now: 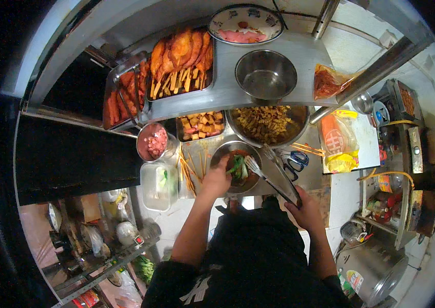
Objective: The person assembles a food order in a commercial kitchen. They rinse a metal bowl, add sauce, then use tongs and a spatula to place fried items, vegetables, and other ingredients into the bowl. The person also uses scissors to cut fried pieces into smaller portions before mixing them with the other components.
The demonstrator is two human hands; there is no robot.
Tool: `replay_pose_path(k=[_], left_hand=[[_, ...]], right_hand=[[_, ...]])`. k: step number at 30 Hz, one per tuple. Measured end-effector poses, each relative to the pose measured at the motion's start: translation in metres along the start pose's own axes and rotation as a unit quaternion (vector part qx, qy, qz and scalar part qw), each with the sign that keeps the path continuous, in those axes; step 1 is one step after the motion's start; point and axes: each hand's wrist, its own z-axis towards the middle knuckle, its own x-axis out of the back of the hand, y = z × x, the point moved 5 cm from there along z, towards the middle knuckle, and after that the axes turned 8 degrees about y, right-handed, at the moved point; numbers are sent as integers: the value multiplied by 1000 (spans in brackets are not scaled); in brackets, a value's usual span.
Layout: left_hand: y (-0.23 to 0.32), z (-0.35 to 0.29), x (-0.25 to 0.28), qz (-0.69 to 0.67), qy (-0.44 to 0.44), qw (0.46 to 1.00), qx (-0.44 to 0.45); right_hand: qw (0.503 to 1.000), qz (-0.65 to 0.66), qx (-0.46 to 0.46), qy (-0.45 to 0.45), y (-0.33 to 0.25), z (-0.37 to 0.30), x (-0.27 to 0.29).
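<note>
Right hand: right hand (304, 209) closed round the dark near end of long metal tongs (279, 182), whose two silver arms stand apart.
Left hand: left hand (217, 180) at the left rim of the bowl in the middle, fingers reaching over the edge; whether they grip it, I cannot tell.
Bowl: round steel bowl (251, 188) near the front of the metal counter (307, 179), between the hands.
Greens: leafy green-and-white vegetable (238, 165) inside that bowl, one tong tip right at it, the other by the right rim.
Left side: clear rectangular plastic tub (155, 207) holding a pale green piece; beside it, thin wooden skewers (187, 167).
Right side: scissors with blue-and-black handles (296, 163).
Behind: from left, steel pot (171, 149) of pink chunks, golden-brown cubes (202, 124), large steel bowl (299, 122) of yellow-brown pieces; farther right, yellow-and-clear plastic bag (339, 146).
Far shelf: grey metal shelf (222, 95) with orange-brown pieces on sticks (180, 49) at left, deep steel basin (266, 90) right of centre, patterned white dish (222, 18) farthest back.
</note>
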Motion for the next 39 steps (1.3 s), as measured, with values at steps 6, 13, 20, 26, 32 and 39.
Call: replay_pose_path(k=[6, 13, 20, 26, 32, 39], left_hand=[[-39, -9, 27, -83, 74, 988, 107], [-161, -22, 114, -85, 339, 924, 158], [-272, -64, 79, 104, 112, 969, 195], [-292, -58, 49, 114, 23, 959, 257], [-279, -90, 84, 115, 142, 942, 281], [-254, -64, 54, 140, 55, 949, 277]], right_hand=[[984, -154, 88, -29, -11, 18, -24], [963, -236, 82, -104, -55, 29, -74], [959, -258, 96, -73, -83, 28, -71], [985, -124, 25, -116, -60, 15, -52], [989, -98, 74, -78, -33, 19, -44], [986, -69, 130, -73, -47, 23, -46]])
